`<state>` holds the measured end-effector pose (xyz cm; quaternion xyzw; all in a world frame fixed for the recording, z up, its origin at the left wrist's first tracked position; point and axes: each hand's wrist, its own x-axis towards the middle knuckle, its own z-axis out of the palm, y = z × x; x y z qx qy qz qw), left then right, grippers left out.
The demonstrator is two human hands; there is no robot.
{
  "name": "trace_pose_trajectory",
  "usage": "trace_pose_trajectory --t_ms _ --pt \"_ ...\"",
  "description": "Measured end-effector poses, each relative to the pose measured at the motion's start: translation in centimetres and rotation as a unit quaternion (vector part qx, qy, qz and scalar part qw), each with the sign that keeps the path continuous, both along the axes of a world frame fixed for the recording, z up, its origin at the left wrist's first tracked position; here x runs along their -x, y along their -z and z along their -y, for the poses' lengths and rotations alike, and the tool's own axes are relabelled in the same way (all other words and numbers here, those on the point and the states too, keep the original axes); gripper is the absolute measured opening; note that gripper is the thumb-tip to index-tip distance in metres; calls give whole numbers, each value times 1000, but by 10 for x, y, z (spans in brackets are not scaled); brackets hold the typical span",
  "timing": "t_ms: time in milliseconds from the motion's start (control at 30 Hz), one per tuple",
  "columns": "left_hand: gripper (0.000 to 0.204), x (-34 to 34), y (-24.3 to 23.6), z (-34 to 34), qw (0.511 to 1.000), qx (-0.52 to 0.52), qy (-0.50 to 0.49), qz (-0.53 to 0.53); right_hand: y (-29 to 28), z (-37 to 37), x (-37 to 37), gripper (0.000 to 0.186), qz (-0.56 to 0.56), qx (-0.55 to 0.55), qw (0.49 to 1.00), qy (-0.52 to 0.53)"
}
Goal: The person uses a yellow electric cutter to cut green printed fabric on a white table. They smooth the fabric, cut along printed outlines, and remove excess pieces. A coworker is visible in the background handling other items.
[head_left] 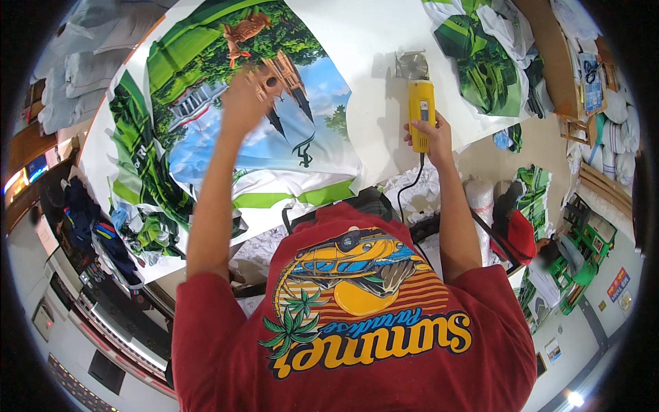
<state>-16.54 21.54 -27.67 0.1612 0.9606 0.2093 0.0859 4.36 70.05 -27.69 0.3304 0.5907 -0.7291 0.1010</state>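
Note:
My left hand (244, 99), blurred by motion, is over a large printed fabric piece (322, 158) with deer, trees, a spired building and sky; its fingers cannot be made out. My right hand (432, 134) grips the yellow body of an electric rotary cutter (419, 99), whose round metal blade (412, 66) points away from me on the white tabletop (384, 151) beside that fabric. A black cord hangs from the cutter toward me. Crumpled green printed pieces (137, 154) lie along the fabric's left side.
More green cut pieces (480, 79) lie at the table's upper right. Stacked pale bundles (75, 75) are at the far left. A wrapped roll (478, 213) stands below the table at right. Another person in red (515, 233) is beyond it, near green printed cloth.

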Motion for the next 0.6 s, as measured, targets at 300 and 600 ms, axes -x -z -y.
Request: trace_pose_trajectory --t_ms 300,600 --pt "116 260 22 -15 990 15 -128 59 8 -9 8 55 18 16 1000 -15" --pt "94 217 32 -19 968 121 -138 -169 9 -14 9 59 20 40 999 -19"
